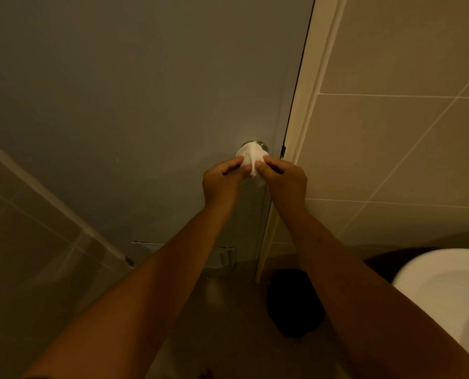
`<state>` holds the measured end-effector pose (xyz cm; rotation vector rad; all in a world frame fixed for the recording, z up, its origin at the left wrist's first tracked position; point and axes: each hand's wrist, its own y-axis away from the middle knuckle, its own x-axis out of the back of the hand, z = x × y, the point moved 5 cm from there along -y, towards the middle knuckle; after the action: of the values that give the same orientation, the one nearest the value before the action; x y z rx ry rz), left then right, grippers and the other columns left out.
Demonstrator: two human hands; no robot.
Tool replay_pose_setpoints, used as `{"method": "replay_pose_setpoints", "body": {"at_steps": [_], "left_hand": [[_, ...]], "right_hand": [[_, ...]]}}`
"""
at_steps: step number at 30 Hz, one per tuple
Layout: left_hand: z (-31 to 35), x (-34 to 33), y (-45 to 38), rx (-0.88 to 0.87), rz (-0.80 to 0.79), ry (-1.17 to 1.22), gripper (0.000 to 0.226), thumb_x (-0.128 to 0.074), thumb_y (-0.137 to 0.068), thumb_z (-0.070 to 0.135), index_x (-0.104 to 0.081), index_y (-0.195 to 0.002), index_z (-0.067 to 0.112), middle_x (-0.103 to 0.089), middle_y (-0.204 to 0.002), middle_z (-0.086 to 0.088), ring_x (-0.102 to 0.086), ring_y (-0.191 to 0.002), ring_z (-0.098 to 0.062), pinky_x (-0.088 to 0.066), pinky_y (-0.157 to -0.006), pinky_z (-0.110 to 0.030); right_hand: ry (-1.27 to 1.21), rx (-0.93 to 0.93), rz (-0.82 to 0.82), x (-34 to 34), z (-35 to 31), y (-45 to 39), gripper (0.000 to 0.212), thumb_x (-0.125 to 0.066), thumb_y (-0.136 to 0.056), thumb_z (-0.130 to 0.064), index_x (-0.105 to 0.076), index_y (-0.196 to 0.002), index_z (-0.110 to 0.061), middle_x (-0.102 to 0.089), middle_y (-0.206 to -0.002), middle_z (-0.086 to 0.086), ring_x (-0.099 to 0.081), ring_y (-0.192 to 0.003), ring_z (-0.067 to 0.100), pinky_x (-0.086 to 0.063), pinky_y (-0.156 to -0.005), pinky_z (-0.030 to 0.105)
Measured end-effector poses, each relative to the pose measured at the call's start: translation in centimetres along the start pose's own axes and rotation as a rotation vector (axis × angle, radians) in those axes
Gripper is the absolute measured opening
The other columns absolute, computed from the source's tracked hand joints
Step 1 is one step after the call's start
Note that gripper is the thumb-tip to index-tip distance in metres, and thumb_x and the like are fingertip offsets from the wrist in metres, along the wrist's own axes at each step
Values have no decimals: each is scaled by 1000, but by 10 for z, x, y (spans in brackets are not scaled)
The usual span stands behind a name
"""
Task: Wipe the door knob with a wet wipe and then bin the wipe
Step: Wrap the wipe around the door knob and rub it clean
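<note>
Head view, dim warm light. White wipe is draped over the door knob; only a thin metal rim of the knob shows above it. Knob sits on the grey door, near the door's right edge, just beside the pale door frame.

Wipe is held from both sides. Left hand: grip pinched closed on the wipe's left edge, thumb and forefinger together. Right hand: grip pinched closed on the wipe's right edge in the same way. Both hands are just below the knob, fingertips nearly meeting across the wipe. A loose corner of the wipe hangs down between the hands.

Both forearms are bare and stretched forward. Beige tiled wall is seen right of the frame. White sink is at lower right. A dark object lies on the floor below the frame; it cannot be identified.
</note>
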<state>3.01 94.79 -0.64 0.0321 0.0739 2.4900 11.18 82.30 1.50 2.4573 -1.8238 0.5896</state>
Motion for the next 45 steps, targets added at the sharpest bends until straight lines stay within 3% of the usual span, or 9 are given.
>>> {"method": "replay_pose_setpoints", "body": {"at_steps": [6,12,16,22,25,30,36,42,45], "left_hand": [[7,-4,-15,32,-63,-67,31,-65,-90,22,-69,-114,3,-72,-108,-17,-70,-93,-24,-60,-83,-38],[6,10,-17,-43,-154,-179,34,-64,-90,17,-65,-123,8,-70,-112,-11,-69,-99,-24,-59,-86,-39],[16,7,-15,-186,-185,-250,35,-69,-86,13,-67,-120,10,-72,-113,-8,-69,-94,-15,-57,-77,-17],[19,6,-16,-320,-207,-364,40,-74,-80,9,-68,-119,6,-71,-113,-14,-70,-98,-22,-57,-88,-26],[25,5,-17,-498,-262,-594,39,-71,-84,16,-66,-122,8,-71,-114,-12,-67,-97,-16,-50,-83,-9],[35,-4,-11,-719,-307,-829,39,-70,-83,17,-66,-121,9,-73,-108,-13,-69,-96,-25,-44,-81,-18],[8,2,-7,-252,-237,-333,44,-68,-87,9,-59,-130,8,-66,-124,-13,-66,-110,-24,-56,-93,-37],[18,5,-9,-252,-201,-261,33,-60,-93,25,-67,-121,9,-70,-109,-10,-70,-94,-22,-61,-82,-38],[25,2,-14,-361,-207,-336,31,-69,-86,19,-70,-115,7,-70,-112,-12,-69,-98,-22,-59,-84,-32]], "right_hand": [[33,-52,-25,1,12,-17,29,-59,-91,-28,-72,-71,-12,-62,-62,6,-53,-58,18,-39,-57,25],[191,133,-69,8,14,-12,35,-64,-88,-27,-63,-120,-12,-63,-108,4,-58,-92,14,-48,-76,24],[251,335,-66,13,6,-13,31,-70,-84,-24,-68,-112,-9,-67,-105,9,-61,-86,15,-55,-75,29],[269,452,-101,5,-1,-12,35,-77,-77,-20,-67,-106,-2,-69,-98,15,-63,-84,16,-43,-69,5],[364,557,-179,0,-7,-16,37,-77,-77,-21,-66,-104,2,-68,-95,20,-66,-82,25,-50,-70,19],[424,674,-256,-5,-10,-22,34,-77,-75,-14,-67,-102,3,-68,-95,24,-66,-83,35,-57,-74,42],[291,434,-71,-5,9,-9,36,-73,-82,-21,-66,-112,-3,-73,-99,15,-68,-85,24,-56,-75,31],[74,118,-38,-13,21,5,36,-68,-87,-26,-63,-120,-14,-71,-110,4,-61,-89,3,-43,-67,-1],[54,100,-1,-12,22,9,34,-67,-88,-25,-63,-119,-12,-72,-109,6,-62,-88,7,-46,-71,6]]}}
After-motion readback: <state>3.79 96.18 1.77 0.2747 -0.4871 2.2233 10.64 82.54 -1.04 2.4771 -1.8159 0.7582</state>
